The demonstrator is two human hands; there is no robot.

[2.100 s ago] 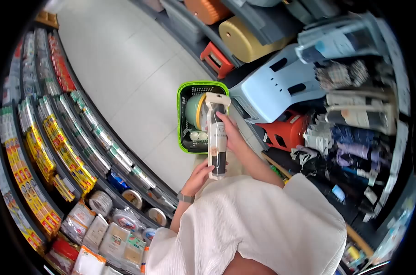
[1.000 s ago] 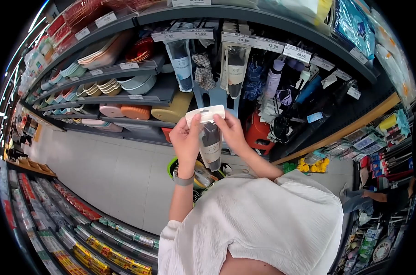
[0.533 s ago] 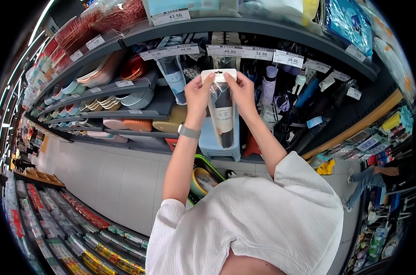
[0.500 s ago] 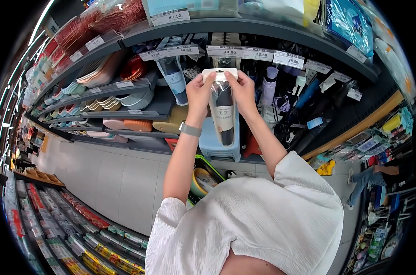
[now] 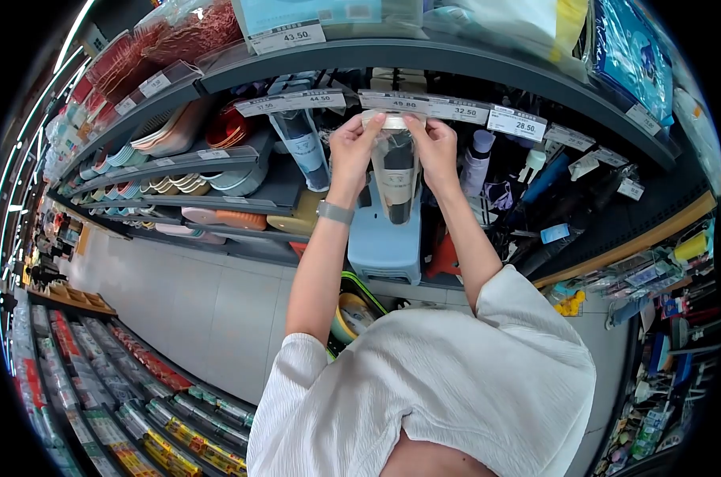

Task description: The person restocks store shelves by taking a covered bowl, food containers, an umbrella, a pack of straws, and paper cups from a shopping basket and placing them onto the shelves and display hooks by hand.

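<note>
A dark umbrella in a clear packet (image 5: pixel 397 176) hangs between my hands, just under the 49.80 price tag (image 5: pixel 394 102). My left hand (image 5: pixel 351 157) pinches the left side of its white top card, and my right hand (image 5: pixel 435 153) pinches the right side. The packet's lower end tilts toward the light blue stool (image 5: pixel 384 250) behind it. To the left hangs another packaged umbrella (image 5: pixel 303 151) with a blue label. A lilac umbrella (image 5: pixel 476 164) hangs to the right of my right hand.
A green-rimmed basket (image 5: pixel 364 287) with a round container (image 5: pixel 352 316) inside stands on the floor by my body. The upper shelf edge (image 5: pixel 424 52) runs above my hands. Bowls (image 5: pixel 237 176) fill shelves at left; packaged goods (image 5: pixel 150 397) line the lower left. A person's leg (image 5: pixel 627 312) shows at right.
Both hands have moved slightly up with the packaged umbrella, closer to the price tags. Its top card now appears tipped and foreshortened. The person at right is less visible.
</note>
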